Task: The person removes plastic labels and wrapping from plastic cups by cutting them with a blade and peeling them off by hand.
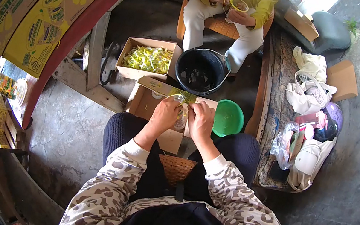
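Cup, clear plastic, is held between both hands above an open cardboard box, between the knees. Left hand: the upper part of the cup is pinched by the grip, thumb against fingers. Right hand: bunched fingertips are placed at the opposite side; whether the grip is pressed on the cup or on something at its top cannot be told, the contact being hidden.

Risks noted (judgement only):

1. Slip. The wall is presumably smooth; should the left pinch be loosened while the right is poorly seated, the cup could be tipped and dropped into the box.

2. Buckling. The plastic is presumed thin; if squeezed harder from one side, it could be dented or sprung out of the fingers.

3. Snagging. Flaps of the box are spread near both wrists; by a cuff caught on one, the box could be dragged askew.

4. Knocking. A green basin is placed just beside the right hand, and could be shoved by an outward elbow or knee.

5. Spilling. Beyond the box, a black bucket is set close to a carton of loose yellow strips; if the bucket were pushed, the carton could be jolted and strips scattered.
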A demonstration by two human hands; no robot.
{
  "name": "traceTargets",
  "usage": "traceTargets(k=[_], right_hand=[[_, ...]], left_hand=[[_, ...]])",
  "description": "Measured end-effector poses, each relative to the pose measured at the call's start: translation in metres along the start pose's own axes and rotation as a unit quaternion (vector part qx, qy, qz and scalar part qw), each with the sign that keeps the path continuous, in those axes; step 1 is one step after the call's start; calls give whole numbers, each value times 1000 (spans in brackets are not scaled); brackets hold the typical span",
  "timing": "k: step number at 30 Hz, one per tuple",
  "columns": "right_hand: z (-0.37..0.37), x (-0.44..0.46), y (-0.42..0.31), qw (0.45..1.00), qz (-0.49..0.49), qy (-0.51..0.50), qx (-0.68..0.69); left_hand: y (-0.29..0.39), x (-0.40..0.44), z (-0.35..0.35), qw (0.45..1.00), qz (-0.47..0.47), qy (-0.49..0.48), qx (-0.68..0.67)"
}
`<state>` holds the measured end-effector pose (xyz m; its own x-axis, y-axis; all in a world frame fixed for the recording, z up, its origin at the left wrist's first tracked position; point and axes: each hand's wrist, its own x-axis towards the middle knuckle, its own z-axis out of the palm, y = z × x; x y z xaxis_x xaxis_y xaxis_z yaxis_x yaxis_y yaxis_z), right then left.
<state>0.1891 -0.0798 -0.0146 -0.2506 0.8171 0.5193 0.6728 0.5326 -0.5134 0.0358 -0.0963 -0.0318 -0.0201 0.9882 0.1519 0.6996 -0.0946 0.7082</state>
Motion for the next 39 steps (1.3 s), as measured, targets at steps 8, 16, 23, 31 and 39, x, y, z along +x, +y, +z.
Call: traceTargets(k=[8,16,23,31,39], right_hand=[[-5,-1,-5,996,-63,-17,-66],[14,-6,2,994,-76,-14,-75],[24,-6,20,998,-6,-33,-61],[0,-4,6,999,47,-25,-1],[7,-3,4,998,-20,-8,-51]], left_hand=[[6,1,-8,1000,-5,12,-26],[9,0,-5,1000,-2,5,-4],[14,-7,4,1000,-7,-26,-1],[1,0,-6,1000,-5,-18,-11],[2,-3,0,998,34,14,-46]])
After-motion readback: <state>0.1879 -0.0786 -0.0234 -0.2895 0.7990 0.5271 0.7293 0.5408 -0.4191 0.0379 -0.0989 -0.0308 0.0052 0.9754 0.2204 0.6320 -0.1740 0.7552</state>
